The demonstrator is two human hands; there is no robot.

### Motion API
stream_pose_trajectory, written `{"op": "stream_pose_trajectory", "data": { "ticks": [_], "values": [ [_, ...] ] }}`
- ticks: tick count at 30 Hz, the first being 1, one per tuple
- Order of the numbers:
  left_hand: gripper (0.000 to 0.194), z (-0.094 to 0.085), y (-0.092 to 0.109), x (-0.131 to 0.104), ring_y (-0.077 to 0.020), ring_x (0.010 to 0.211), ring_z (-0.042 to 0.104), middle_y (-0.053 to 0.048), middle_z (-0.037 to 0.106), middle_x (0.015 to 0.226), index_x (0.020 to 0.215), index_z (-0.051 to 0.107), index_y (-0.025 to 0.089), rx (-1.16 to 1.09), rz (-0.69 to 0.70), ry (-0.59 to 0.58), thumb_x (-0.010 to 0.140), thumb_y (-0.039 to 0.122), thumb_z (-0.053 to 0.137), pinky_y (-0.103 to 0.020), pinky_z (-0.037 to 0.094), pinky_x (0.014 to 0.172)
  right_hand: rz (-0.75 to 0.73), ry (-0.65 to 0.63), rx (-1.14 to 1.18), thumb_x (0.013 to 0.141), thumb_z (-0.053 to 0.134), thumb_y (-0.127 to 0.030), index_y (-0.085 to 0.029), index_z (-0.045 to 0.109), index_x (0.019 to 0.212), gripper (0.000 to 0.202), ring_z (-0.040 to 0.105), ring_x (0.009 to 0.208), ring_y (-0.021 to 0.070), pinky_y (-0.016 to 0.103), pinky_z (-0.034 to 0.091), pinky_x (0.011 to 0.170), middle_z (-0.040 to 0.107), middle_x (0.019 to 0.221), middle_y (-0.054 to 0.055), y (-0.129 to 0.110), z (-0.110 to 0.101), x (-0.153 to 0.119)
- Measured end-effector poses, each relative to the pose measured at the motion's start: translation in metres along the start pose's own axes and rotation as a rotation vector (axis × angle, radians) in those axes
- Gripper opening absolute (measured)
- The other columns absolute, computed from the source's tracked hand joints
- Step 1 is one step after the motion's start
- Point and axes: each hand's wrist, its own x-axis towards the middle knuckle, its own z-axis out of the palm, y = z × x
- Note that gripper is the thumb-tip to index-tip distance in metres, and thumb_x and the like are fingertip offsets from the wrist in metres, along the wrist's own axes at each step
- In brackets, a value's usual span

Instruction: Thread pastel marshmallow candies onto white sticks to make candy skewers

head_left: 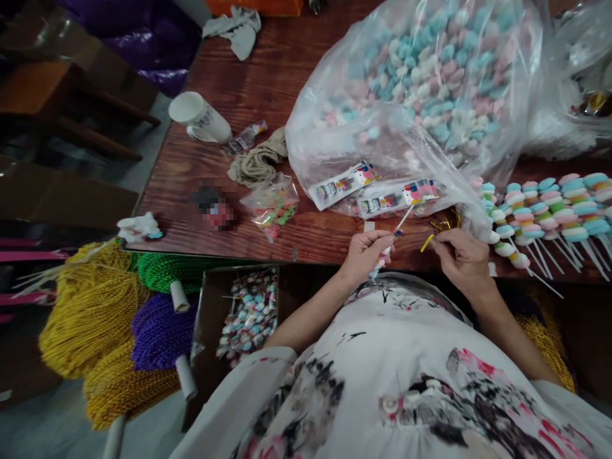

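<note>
My left hand (367, 255) is closed around a wrapped candy skewer (381, 261), its white stick pointing up and away past the fingertips. Between the thumb and finger of my right hand (463, 258) is a short gold twist tie (427, 243). More gold ties (447, 220) lie on the table just beyond that hand. Printed wrappers (344, 185) rest on a large clear bag of pastel candies (430, 70). Several candy skewers (549, 210) lie in a row at the right, their sticks toward the table's front edge.
On the wooden table (229, 83) are a white mug (199, 118), a cloth coil (261, 156) and a small candy bag (272, 207). Below the edge stand a box of wrapped candies (251, 312) and yellow, green and purple cord bundles (95, 306). A stool (43, 89) is at the far left.
</note>
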Motion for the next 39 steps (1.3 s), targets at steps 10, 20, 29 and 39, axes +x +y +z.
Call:
{"op": "stream_pose_trajectory", "data": {
  "ticks": [10,20,29,39],
  "values": [
    [0.041,0.023,-0.015,0.01,-0.0035,0.041,0.042,0.005,0.054,0.051,0.087,0.072,0.011,-0.069,0.034,-0.119,0.069,0.047,0.08,-0.018,0.032,0.042,-0.048,-0.057,0.155,0.094,0.055,-0.013,-0.024,0.073,0.112,0.028,0.069,0.076,0.0178,0.031,0.055,0.067,0.074,0.088,0.005,-0.037,0.012,0.005],
    [0.038,0.018,-0.019,0.003,-0.0043,0.051,0.046,0.004,0.058,0.06,0.094,0.077,0.013,0.051,0.163,-0.132,0.072,0.044,0.079,-0.019,0.037,0.05,-0.052,-0.061,0.094,0.091,0.051,-0.007,-0.022,0.072,0.116,0.035,0.07,0.073,0.0186,0.031,0.055,0.066,0.075,0.087,0.006,-0.03,0.015,0.001],
    [0.042,0.025,-0.013,0.005,-0.0034,0.044,0.044,0.005,0.054,0.055,0.08,0.074,0.013,-0.113,0.006,-0.113,0.063,0.05,0.085,-0.018,0.035,0.044,-0.045,-0.039,0.094,0.088,0.052,-0.007,-0.022,0.064,0.128,0.044,0.068,0.069,0.0167,0.03,0.056,0.067,0.073,0.083,0.002,-0.029,0.02,-0.001],
    [0.031,0.026,-0.016,0.007,-0.0063,0.059,0.055,-0.001,0.065,0.074,0.085,0.078,0.015,0.057,0.265,-0.168,0.075,0.044,0.08,-0.019,0.043,0.054,0.485,-0.01,0.492,0.088,0.07,-0.032,-0.019,0.068,0.089,0.013,0.058,0.063,0.0124,0.025,0.049,0.06,0.067,0.077,0.0,-0.031,0.021,-0.018]
  ]
}}
